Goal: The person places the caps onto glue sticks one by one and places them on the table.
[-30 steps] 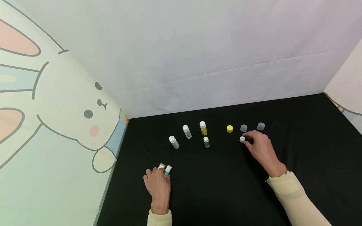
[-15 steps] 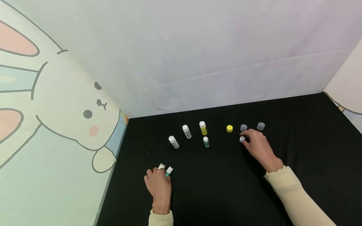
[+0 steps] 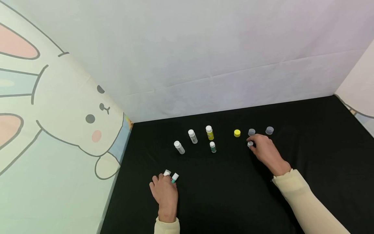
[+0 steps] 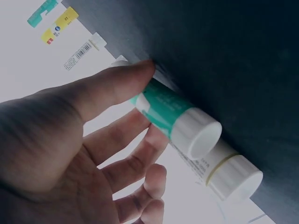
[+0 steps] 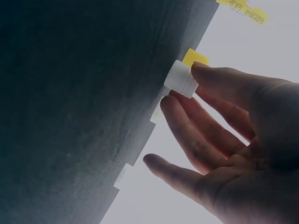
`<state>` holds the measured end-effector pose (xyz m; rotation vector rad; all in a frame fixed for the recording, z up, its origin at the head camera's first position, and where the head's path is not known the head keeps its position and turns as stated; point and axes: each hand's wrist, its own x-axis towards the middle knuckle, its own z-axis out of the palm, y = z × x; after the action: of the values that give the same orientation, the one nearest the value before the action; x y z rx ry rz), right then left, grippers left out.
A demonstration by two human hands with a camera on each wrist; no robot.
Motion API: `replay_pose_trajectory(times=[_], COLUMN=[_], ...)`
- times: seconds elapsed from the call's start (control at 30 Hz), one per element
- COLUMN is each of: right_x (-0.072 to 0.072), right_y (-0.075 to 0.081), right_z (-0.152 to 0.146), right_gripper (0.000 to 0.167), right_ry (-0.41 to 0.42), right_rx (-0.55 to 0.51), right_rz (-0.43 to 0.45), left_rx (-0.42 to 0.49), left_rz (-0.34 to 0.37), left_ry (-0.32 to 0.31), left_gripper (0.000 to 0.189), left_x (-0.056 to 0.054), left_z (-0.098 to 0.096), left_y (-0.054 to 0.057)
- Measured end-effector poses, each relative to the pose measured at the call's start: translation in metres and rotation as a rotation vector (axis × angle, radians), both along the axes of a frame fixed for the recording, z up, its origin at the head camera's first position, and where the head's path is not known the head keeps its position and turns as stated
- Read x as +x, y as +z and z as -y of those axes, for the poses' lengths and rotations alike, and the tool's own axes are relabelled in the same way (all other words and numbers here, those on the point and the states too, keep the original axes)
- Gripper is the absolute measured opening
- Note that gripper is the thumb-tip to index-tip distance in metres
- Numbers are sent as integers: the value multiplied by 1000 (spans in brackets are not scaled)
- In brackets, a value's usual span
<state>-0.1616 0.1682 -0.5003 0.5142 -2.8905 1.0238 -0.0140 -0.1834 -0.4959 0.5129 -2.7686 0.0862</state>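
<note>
While the left hand (image 3: 164,193), at 8 o'clock on the black table (image 3: 222,198), pinches one green bottle (image 4: 166,108) between thumb and fingers, one white tube (image 4: 236,175) is just beside it. Four bottles stand at 1 o'clock from that hand: two white bottles (image 3: 193,136), one yellow bottle (image 3: 210,133) and one small green-labelled bottle (image 3: 213,148). At 3 o'clock, the right hand (image 3: 265,152) has its grip pinched on one white cap (image 5: 181,79). From that hand, one yellow cap (image 3: 237,133) lies at 10 o'clock and two clear caps (image 3: 269,130) at 11 and 12.

Since a second ago, the right hand has edged toward 9 o'clock, the green bottle has shifted slightly, and the standing bottles keep their places. The left hand hides the lower ends of the green bottle and white tube; I cannot tell whether that grip takes in the tube too. Their lettering is blurred.
</note>
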Motion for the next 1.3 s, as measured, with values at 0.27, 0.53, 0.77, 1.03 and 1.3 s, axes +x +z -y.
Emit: replay_pose_trajectory(times=[0.27, 0.53, 0.77, 1.03, 1.3], right_x=[-2, -3, -1, 2, 5], right_y=[2, 3, 3, 2, 4], right_z=[0, -2, -3, -3, -3], right_gripper=[21, 19, 19, 19, 19], right_ry=[8, 6, 5, -4, -5], right_rx=[-11, -12, -21, -20, -22], right_rz=[15, 5, 3, 8, 16], left_rx=[-6, 3, 74, 191, 207], left_rz=[-5, -19, -7, -23, -43], left_ry=[-9, -13, -41, -91, -129], left_gripper=[26, 23, 20, 23, 24], left_x=[0, -2, -4, -10, -16], left_z=[-1, -2, -4, -11, -24], left_y=[3, 4, 8, 16, 18])
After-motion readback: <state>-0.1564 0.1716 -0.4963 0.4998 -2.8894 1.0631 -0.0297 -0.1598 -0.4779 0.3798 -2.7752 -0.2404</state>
